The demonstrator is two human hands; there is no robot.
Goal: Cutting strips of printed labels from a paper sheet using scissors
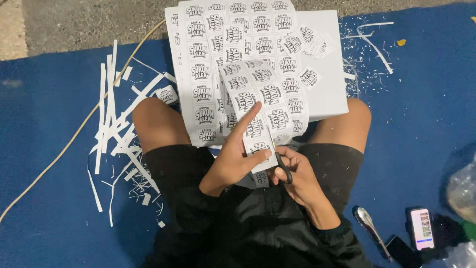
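I sit cross-legged on a blue mat. My left hand pinches a white strip of printed labels, index finger stretched along it. My right hand grips black-handled scissors, whose blades meet the strip's lower end. More printed label sheets lie over my knees and on a white board in front of me. A few cut single labels rest on that board.
Long white paper offcuts litter the mat at my left, finer shreds at the far right. A tan cord crosses the mat. A lit phone, a metal tool and a plastic bag lie at my right.
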